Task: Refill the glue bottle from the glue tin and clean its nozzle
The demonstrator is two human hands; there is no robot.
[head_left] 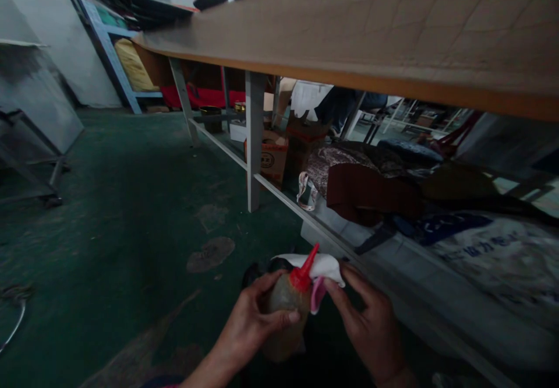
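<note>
My left hand is wrapped round a clear squeeze bottle of yellowish liquid with a red pointed nozzle. My right hand pinches a small white and pink cloth that lies against the bottle's red cap. Both hands are low in the view, above a dark green floor.
A long brown worktable runs overhead from left to right on grey legs. Under it lie cardboard boxes, piled dark fabrics and a printed white sack. A blue shelf rack stands at the back left.
</note>
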